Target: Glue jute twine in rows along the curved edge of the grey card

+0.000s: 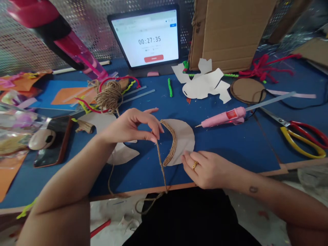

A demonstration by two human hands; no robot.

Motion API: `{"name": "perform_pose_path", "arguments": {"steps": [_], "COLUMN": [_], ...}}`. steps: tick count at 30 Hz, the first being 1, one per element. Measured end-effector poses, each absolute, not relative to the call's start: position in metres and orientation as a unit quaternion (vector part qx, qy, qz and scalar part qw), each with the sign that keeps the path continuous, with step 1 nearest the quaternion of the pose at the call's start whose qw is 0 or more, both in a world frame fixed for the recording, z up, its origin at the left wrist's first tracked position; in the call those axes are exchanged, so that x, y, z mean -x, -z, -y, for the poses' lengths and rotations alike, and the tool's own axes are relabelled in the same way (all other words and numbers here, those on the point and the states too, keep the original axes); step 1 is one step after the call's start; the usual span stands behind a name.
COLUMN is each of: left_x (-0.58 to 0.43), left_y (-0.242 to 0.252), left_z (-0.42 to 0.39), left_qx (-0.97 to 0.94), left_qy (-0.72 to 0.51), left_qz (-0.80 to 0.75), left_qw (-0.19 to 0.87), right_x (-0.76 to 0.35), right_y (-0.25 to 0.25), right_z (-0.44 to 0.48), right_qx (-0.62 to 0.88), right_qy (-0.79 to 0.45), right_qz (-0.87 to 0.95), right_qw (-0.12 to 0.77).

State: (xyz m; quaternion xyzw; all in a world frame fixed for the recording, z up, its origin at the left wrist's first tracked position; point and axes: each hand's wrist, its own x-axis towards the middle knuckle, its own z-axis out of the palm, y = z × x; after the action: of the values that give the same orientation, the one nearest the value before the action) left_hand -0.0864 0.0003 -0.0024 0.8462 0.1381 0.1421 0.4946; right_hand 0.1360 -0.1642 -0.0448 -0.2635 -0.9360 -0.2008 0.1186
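Honestly, my left hand [130, 128] pinches the twine [160, 160] just beside the card half-disc [183, 141], its twine-edged curve facing that hand, while my right hand [206, 169], fingers loosely spread, rests against the card's lower edge on the table [243, 153].

A craft workshop: blue worktable [238, 150] with hot glue gun [222, 116], scissors [302, 138], twine [109, 97], pipe cleaners [263, 70], cardboard [230, 34].

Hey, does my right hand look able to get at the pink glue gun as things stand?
Probably yes. Your right hand rests on the card half-disc, and the pink glue gun lies just beyond it, with only blue tabletop between them.
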Motion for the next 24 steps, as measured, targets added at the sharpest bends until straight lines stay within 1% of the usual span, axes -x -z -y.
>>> {"name": "perform_pose_path", "arguments": {"steps": [3, 5, 7, 10, 13, 15, 17, 19, 21, 24], "left_x": [0.097, 0.105, 0.113, 0.122, 0.125, 0.126, 0.126, 0.127, 0.127, 0.126], "left_y": [-0.014, -0.023, -0.03, -0.032, -0.027, -0.022, -0.02, -0.02, -0.021, -0.021], "left_z": [-0.001, -0.003, -0.005, -0.011, -0.017, -0.019, -0.02, -0.019, -0.016, -0.01], "left_qx": [-0.841, -0.822, -0.811, -0.805, -0.786, -0.784, -0.787, -0.787, -0.784, -0.773], "left_qy": [-0.186, -0.217, -0.219, -0.229, -0.273, -0.269, -0.249, -0.23, -0.216, -0.204], "left_qz": [-0.14, -0.133, -0.111, -0.09, -0.094, -0.082, -0.065, -0.054, -0.05, -0.078], "left_qw": [0.488, 0.509, 0.531, 0.54, 0.546, 0.554, 0.561, 0.57, 0.58, 0.596], "right_x": [-0.132, -0.128, -0.124, -0.119, -0.111, -0.101, -0.087, -0.071, -0.055, -0.04], "right_y": [0.034, 0.019, -0.002, -0.041, -0.073, -0.081, -0.074, -0.056, -0.032, -0.002], "right_z": [0.164, 0.165, 0.167, 0.172, 0.173, 0.168, 0.154, 0.134, 0.112, 0.092], "right_qx": [0.294, 0.305, 0.316, 0.366, 0.46, 0.507, 0.503, 0.476, 0.472, 0.482], "right_qy": [0.202, 0.214, 0.227, 0.212, 0.121, 0.057, 0.001, -0.047, -0.076, -0.08], "right_qz": [0.921, 0.909, 0.898, 0.885, 0.865, 0.853, 0.862, 0.878, 0.878, 0.873], "right_qw": [0.156, 0.188, 0.204, 0.194, 0.161, 0.115, 0.06, 0.023, 0.017, 0.022]}}
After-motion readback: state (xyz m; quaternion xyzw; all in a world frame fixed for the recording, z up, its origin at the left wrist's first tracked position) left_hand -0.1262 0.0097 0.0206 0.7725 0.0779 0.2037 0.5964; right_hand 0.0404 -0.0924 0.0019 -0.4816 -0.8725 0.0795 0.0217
